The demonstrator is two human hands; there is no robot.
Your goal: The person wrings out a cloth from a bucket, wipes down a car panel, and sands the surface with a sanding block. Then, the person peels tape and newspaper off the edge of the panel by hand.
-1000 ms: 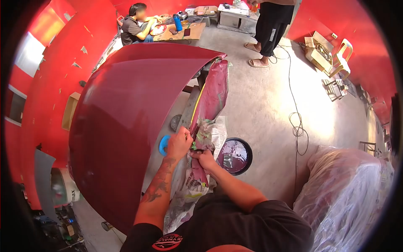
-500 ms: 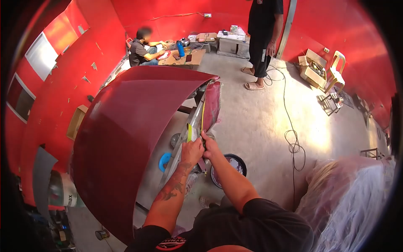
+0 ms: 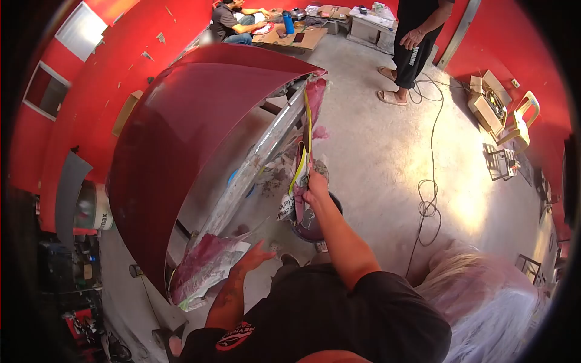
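A glossy dark red curved panel, like a car hood (image 3: 181, 115), rests along a whitish metal beam (image 3: 254, 154). My right hand (image 3: 316, 187) is closed on a strip of masking paper (image 3: 299, 175) with yellow-green tape along its edge and dark red paint on it. The strip's far end still runs up to the panel's far corner. My left hand (image 3: 254, 257) is open, fingers stretched, holding nothing. Close beside it, more paint-stained paper and plastic sheeting (image 3: 209, 266) hangs at the panel's near end.
Under the strip stands a dark round tub (image 3: 311, 227). A plastic-draped object (image 3: 484, 296) is at the lower right. A black cable (image 3: 428, 206) trails over the floor. Farther back, one person (image 3: 417, 48) stands and another (image 3: 233, 21) sits by cardboard (image 3: 290, 37).
My left hand has left the tape near my right hand and come back toward me, now open. The paper strip hangs looser from my right hand. The view has shifted.
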